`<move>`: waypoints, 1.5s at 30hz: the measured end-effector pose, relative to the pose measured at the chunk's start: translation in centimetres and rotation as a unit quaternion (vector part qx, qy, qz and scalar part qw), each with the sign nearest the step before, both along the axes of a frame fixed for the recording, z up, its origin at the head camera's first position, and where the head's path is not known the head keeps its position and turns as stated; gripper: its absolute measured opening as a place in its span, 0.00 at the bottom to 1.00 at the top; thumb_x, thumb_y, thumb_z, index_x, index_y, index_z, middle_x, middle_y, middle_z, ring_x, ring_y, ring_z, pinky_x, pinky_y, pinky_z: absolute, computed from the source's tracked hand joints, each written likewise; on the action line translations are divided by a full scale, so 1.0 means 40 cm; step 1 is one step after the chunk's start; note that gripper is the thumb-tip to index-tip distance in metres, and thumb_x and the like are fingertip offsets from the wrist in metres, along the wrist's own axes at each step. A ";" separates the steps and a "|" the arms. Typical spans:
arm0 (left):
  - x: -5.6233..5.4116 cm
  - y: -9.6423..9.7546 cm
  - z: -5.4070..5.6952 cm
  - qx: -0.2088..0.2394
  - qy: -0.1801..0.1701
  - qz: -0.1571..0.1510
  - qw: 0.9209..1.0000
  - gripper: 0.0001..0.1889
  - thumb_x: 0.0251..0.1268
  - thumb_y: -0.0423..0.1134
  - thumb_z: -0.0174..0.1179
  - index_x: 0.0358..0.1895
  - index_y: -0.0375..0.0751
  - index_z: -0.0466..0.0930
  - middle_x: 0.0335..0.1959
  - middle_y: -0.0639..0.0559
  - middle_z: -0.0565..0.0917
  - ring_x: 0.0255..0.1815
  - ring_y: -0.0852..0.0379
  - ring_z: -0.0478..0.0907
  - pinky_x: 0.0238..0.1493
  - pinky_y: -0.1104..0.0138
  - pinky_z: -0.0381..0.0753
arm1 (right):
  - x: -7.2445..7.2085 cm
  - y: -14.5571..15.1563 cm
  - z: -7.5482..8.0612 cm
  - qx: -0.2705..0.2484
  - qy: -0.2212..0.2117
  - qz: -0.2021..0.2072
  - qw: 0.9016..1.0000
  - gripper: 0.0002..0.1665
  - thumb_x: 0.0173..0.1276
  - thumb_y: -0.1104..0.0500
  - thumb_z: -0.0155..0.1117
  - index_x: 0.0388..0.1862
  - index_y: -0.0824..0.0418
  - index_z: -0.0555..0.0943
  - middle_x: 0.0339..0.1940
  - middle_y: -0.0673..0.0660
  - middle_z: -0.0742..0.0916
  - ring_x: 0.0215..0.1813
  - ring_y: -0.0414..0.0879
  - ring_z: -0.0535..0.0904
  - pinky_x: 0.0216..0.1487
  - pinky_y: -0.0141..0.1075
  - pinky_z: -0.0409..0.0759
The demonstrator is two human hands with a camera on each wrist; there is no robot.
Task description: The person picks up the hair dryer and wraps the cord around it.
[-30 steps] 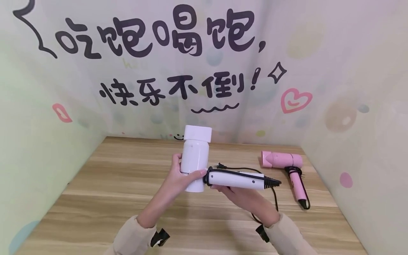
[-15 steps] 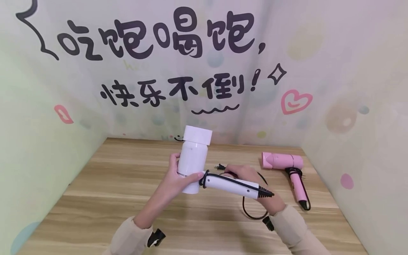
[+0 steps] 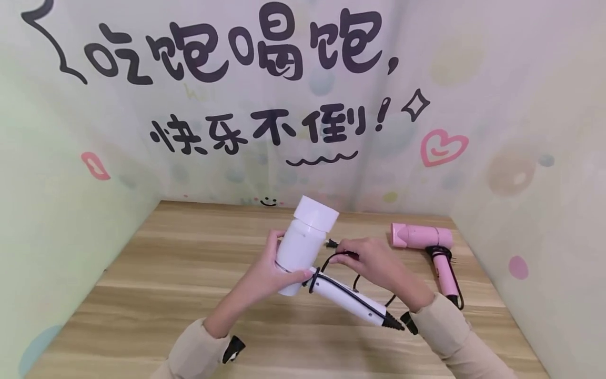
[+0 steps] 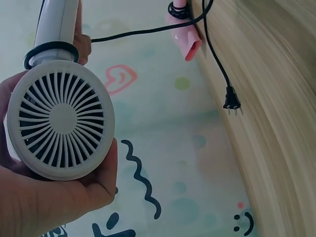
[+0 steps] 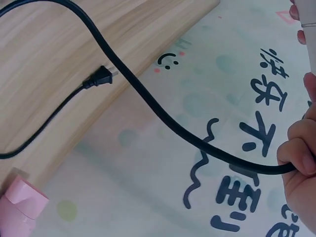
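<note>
A white hair dryer (image 3: pixel 300 245) is held above the table, its nozzle pointing up and tilted right, its handle slanting down to the right. My left hand (image 3: pixel 265 271) grips the barrel, the thumb lying near the handle joint. In the left wrist view the round intake grille (image 4: pixel 63 118) faces the camera, with fingers around its side. Black power cord (image 5: pixel 163 113) runs along the handle and loops around its top. My right hand (image 3: pixel 374 260) pinches a stretch of this cord above the handle. The cord's two-pin plug (image 3: pixel 331 243) lies on the table beyond.
A pink hair dryer (image 3: pixel 421 237) with its cord wound round the handle lies at the table's right. The wooden table (image 3: pixel 199 237) meets a printed fabric wall (image 3: pixel 227 179) at the back, with pale walls on both sides.
My right hand has come from behind the handle to above it, now drawing the cord up. The white hair dryer has turned, its nozzle leaning right and its handle dropping.
</note>
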State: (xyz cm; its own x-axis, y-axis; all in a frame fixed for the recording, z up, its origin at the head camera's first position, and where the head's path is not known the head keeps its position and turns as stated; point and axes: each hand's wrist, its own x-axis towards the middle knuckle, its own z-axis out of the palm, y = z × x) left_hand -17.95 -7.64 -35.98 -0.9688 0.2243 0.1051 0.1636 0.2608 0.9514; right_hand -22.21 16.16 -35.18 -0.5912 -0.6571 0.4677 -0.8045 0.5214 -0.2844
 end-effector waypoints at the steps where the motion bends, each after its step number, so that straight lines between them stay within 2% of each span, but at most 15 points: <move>1: 0.000 0.004 0.000 -0.009 0.010 -0.001 1.000 0.42 0.43 0.40 0.73 0.60 0.45 0.55 0.47 0.43 0.76 0.41 0.51 0.77 0.40 0.60 0.79 | 0.001 -0.001 0.005 0.006 0.010 -0.001 1.000 0.04 0.58 0.57 0.68 0.27 0.51 0.80 0.20 0.40 0.79 0.22 0.30 0.68 0.25 0.24 0.70; 5: 0.004 0.020 0.003 -0.064 0.048 0.014 0.997 0.43 0.42 0.43 0.74 0.60 0.45 0.56 0.46 0.46 0.77 0.39 0.53 0.77 0.39 0.62 0.78 | 0.011 -0.006 0.024 0.037 0.050 -0.019 0.998 0.07 0.56 0.53 0.69 0.26 0.50 0.79 0.18 0.39 0.78 0.21 0.30 0.67 0.23 0.23 0.67; 9: 0.008 0.029 0.009 -0.114 0.070 0.054 0.989 0.45 0.42 0.46 0.73 0.63 0.44 0.54 0.48 0.45 0.76 0.40 0.52 0.77 0.38 0.61 0.77 | 0.026 -0.014 0.040 0.061 0.086 -0.043 0.993 0.09 0.55 0.51 0.70 0.23 0.50 0.78 0.15 0.39 0.77 0.18 0.30 0.65 0.20 0.24 0.64; 13: 0.004 0.028 0.007 -0.136 0.085 0.095 0.982 0.47 0.42 0.46 0.73 0.65 0.42 0.53 0.50 0.43 0.75 0.43 0.49 0.76 0.40 0.59 0.78 | 0.048 -0.026 0.060 0.062 0.083 -0.066 0.992 0.10 0.57 0.52 0.68 0.21 0.51 0.78 0.12 0.40 0.75 0.16 0.31 0.63 0.19 0.24 0.63; 18: -0.010 0.018 -0.006 -0.141 0.102 0.140 0.975 0.48 0.43 0.45 0.72 0.68 0.42 0.53 0.52 0.44 0.73 0.45 0.48 0.74 0.42 0.56 0.77 | 0.082 -0.043 0.088 0.060 0.022 -0.096 0.993 0.10 0.63 0.54 0.63 0.22 0.52 0.79 0.12 0.41 0.72 0.17 0.32 0.63 0.21 0.25 0.63; 22: -0.014 0.016 -0.012 -0.125 0.113 0.149 0.974 0.48 0.43 0.46 0.73 0.68 0.43 0.54 0.53 0.46 0.71 0.46 0.49 0.73 0.44 0.56 0.76 | 0.109 -0.055 0.101 0.062 -0.027 -0.110 0.992 0.10 0.66 0.54 0.60 0.24 0.53 0.79 0.12 0.41 0.71 0.17 0.31 0.62 0.20 0.25 0.62; 27: -0.015 0.013 -0.008 -0.117 0.131 0.159 0.972 0.47 0.43 0.46 0.73 0.67 0.42 0.55 0.53 0.46 0.70 0.46 0.49 0.72 0.44 0.57 0.75 | 0.133 -0.066 0.109 0.074 -0.063 -0.138 0.986 0.19 0.68 0.54 0.56 0.16 0.53 0.71 0.10 0.42 0.66 0.14 0.32 0.59 0.16 0.26 0.59; 31: -0.018 0.010 -0.010 -0.125 0.140 0.165 0.968 0.47 0.42 0.46 0.73 0.67 0.41 0.56 0.54 0.45 0.70 0.46 0.48 0.72 0.44 0.56 0.75 | 0.145 -0.068 0.118 0.095 -0.087 -0.144 0.981 0.23 0.69 0.54 0.55 0.12 0.52 0.66 0.10 0.42 0.64 0.14 0.33 0.58 0.16 0.26 0.58; 35: -0.019 0.007 -0.016 -0.132 0.144 0.176 0.965 0.48 0.42 0.46 0.73 0.68 0.41 0.56 0.55 0.43 0.70 0.46 0.47 0.72 0.44 0.55 0.75 | 0.156 -0.072 0.126 0.095 -0.142 -0.123 0.978 0.20 0.70 0.55 0.51 0.16 0.52 0.70 0.11 0.42 0.66 0.15 0.33 0.60 0.18 0.26 0.62; 38: -0.020 0.006 -0.014 -0.129 0.141 0.181 0.965 0.48 0.43 0.47 0.73 0.68 0.42 0.55 0.54 0.44 0.70 0.46 0.47 0.72 0.44 0.55 0.75 | 0.164 -0.076 0.129 0.083 -0.201 -0.097 0.971 0.16 0.72 0.57 0.47 0.23 0.53 0.75 0.15 0.43 0.70 0.18 0.33 0.63 0.22 0.27 0.66; 40: -0.022 0.005 -0.010 -0.125 0.141 0.183 0.965 0.48 0.43 0.47 0.72 0.68 0.42 0.54 0.54 0.44 0.70 0.47 0.47 0.71 0.45 0.55 0.75 | 0.170 -0.076 0.131 0.075 -0.232 -0.080 0.966 0.15 0.73 0.59 0.45 0.29 0.55 0.77 0.20 0.44 0.76 0.22 0.34 0.66 0.26 0.28 0.69; 45: -0.022 0.000 -0.004 -0.133 0.142 0.189 0.963 0.48 0.44 0.47 0.72 0.69 0.43 0.53 0.54 0.44 0.69 0.48 0.47 0.70 0.46 0.55 0.75 | 0.179 -0.070 0.132 0.076 -0.262 -0.067 0.960 0.12 0.74 0.60 0.43 0.35 0.55 0.75 0.31 0.48 0.80 0.29 0.37 0.70 0.32 0.30 0.70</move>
